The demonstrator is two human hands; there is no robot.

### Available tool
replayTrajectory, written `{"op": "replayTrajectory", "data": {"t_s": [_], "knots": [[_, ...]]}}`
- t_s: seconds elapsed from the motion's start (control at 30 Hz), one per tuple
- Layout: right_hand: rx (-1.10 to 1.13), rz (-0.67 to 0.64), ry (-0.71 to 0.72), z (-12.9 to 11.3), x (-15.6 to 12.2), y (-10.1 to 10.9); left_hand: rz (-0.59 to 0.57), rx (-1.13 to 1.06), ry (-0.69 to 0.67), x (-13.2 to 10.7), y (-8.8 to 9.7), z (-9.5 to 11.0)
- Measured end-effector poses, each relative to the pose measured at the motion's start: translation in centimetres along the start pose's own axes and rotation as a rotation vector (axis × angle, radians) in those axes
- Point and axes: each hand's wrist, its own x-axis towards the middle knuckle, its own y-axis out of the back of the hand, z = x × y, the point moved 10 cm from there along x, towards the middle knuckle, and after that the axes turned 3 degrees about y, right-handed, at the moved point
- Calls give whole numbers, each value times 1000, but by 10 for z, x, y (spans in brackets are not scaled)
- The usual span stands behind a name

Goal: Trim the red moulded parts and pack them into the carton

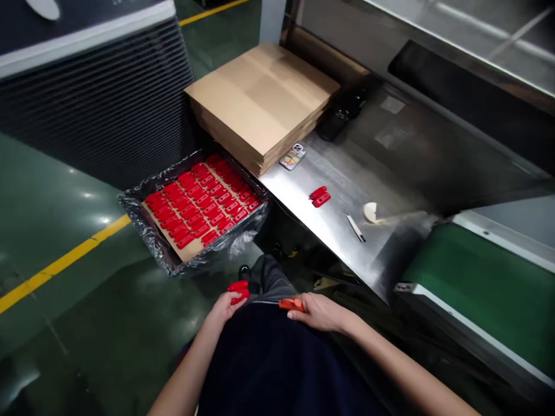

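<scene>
Close to my body, my left hand (224,306) is closed around red plastic parts (238,292), perhaps two of them. My right hand (319,311) grips a small orange object (291,304) at my waist; its exact kind is not clear. Ahead and to the left stands a box lined with black plastic (167,263). Rows of similar red parts (203,199) lie inside it on a cardboard sheet (191,249), part of which shows bare at the near corner. Two more red parts (320,197) rest side by side on the metal table.
A tall stack of cardboard sheets (264,95) sits on the metal table (321,225). Also on it are a phone (292,157), a white-handled knife (354,226), a round white piece (370,212) and a dark bottle (340,118). A green conveyor belt (481,289) runs at right.
</scene>
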Motion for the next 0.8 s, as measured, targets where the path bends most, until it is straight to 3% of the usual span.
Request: {"op": "replayTrajectory", "data": {"t_s": [0.1,0.2,0.27,0.4,0.5,0.57,0.63,0.73,0.8], "knots": [[-62,-13,-101,-12,7,2,0,46,1,5,11,-13],[-43,11,-187,-10,9,14,-49,126,-61,-4,18,-12],[-17,19,-201,-6,12,31,-106,181,-154,-15,19,2],[174,-166,-119,-17,37,51,-250,284,-345,-34,11,41],[109,-130,-92,-33,61,73,-293,343,-418,-40,9,60],[112,-198,-73,-44,68,67,-242,353,-460,-44,16,66],[173,-212,-55,-47,65,60,-118,325,-511,-48,33,73],[338,-112,15,-34,51,50,130,200,-598,-56,69,95],[461,-89,60,-16,41,32,260,91,-663,-59,93,124]]}}
